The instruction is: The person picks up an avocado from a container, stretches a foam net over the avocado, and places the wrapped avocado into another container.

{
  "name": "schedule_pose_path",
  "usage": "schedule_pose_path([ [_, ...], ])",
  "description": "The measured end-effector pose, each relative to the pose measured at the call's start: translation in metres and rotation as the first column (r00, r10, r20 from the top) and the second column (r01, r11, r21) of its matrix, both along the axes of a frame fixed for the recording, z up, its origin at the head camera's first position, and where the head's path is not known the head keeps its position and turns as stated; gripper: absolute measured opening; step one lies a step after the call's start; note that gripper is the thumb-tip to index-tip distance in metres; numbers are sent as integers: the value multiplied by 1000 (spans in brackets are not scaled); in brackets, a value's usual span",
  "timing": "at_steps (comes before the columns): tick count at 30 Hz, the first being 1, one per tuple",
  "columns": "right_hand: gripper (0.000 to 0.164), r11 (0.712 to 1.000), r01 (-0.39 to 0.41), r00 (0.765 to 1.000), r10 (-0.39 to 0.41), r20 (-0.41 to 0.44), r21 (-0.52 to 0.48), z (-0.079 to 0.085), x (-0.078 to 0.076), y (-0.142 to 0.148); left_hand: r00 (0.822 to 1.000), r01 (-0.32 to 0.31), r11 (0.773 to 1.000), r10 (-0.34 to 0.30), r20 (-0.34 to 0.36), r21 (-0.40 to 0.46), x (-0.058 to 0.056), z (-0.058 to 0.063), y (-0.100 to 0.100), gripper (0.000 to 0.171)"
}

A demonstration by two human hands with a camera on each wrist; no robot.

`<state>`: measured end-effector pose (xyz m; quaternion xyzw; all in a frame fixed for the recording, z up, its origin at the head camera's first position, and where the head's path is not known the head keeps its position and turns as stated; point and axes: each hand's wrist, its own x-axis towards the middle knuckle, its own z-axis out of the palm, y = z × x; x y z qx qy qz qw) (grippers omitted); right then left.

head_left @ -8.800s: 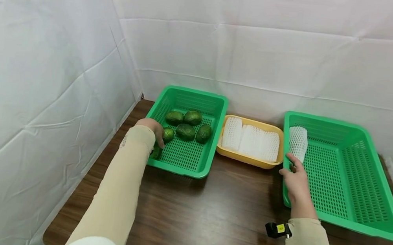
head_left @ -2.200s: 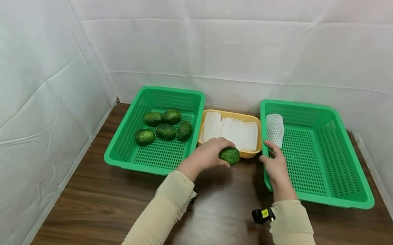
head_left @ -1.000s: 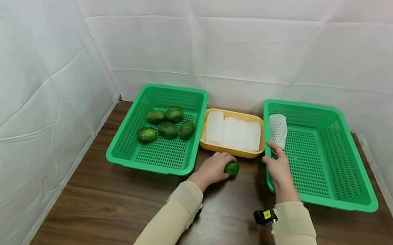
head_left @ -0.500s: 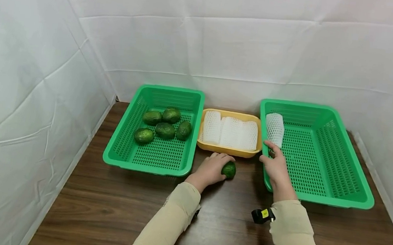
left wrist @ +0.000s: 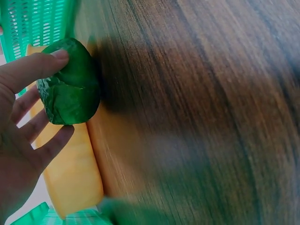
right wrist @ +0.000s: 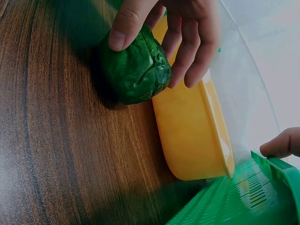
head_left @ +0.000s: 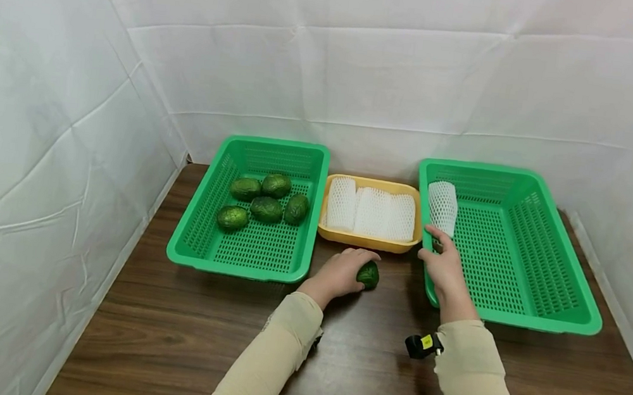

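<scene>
Both forearms [head_left: 257, 363] outstretched, left grip [head_left: 337, 276] with spread, bent fingers [left wrist: 55, 145], right grip [head_left: 446, 273] with thumb [head_left: 428, 256] and index [head_left: 441, 237] apart.

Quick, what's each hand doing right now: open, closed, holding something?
Left hand: closed around an avocado.
Right hand: closed, gripping the rim of the right green basket.

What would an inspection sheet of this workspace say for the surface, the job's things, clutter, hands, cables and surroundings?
Surface: dark wood-grain table.
Job's things: one held green fruit on the near side of the yellow tray, which holds white mesh sleeves; five more green fruits in the left green basket; a white mesh roll in the right green basket, contents not discernible.
Clutter: nothing seen.
Hands: left hand grips the held fruit; right hand grips the right basket's left rim.
Cables: nothing seen.
Surroundings: creased white sheeting; black device with yellow label at the right wrist.
</scene>
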<state>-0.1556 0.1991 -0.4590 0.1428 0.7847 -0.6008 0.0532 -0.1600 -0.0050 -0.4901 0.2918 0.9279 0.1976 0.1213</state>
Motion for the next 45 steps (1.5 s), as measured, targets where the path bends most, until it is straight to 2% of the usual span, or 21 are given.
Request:
schedule_pose_path([
  [7,63,1000,-14,1000,14,-5,14,-2,-4,0,1000,3,1000,-3,-15,13,0,5,-1,61],
  [11,61,997,-48,999,48,5,64,4,-5,0,997,-12,998,17,-76,63,2,23,-10,54],
  [14,58,988,-63,997,69,-40,139,15,-9,-5,986,-72,988,91,-142,136,2,41,-23,47],
  [17,55,972,-83,984,115,-139,219,25,-17,-16,957,-192,960,230,-179,205,1,53,-40,40],
  [19,53,955,-116,969,169,-182,272,28,-24,-26,927,-289,931,330,-179,220,-1,53,-50,37],
  [21,52,933,-166,958,229,-173,318,27,-33,-37,899,-371,903,408,-159,217,-2,47,-58,34],
  [23,53,909,-207,957,264,-117,362,21,-42,-47,881,-426,882,455,-127,204,-3,40,-63,33],
  [25,56,892,-221,966,257,-39,394,13,-49,-54,872,-452,870,478,-104,197,-3,33,-65,32],
  [28,60,875,-196,980,189,61,443,-2,-56,-62,867,-466,858,492,-84,218,-3,26,-66,30],
  [32,62,869,-108,993,75,86,482,-14,-59,-66,867,-464,853,492,-77,238,-3,24,-66,29],
  [35,59,861,-55,998,33,53,506,-16,-59,-69,871,-459,858,485,-72,231,-3,26,-67,29],
  [39,46,846,4,1000,9,-22,533,-19,-59,-73,875,-454,861,479,-69,228,-2,27,-66,29],
  [42,37,849,44,995,10,-99,526,-19,-58,-74,878,-448,864,474,-69,231,-1,28,-66,29],
  [45,36,860,44,986,46,-161,509,-13,-58,-73,876,-450,861,477,-71,237,-1,29,-68,29],
])
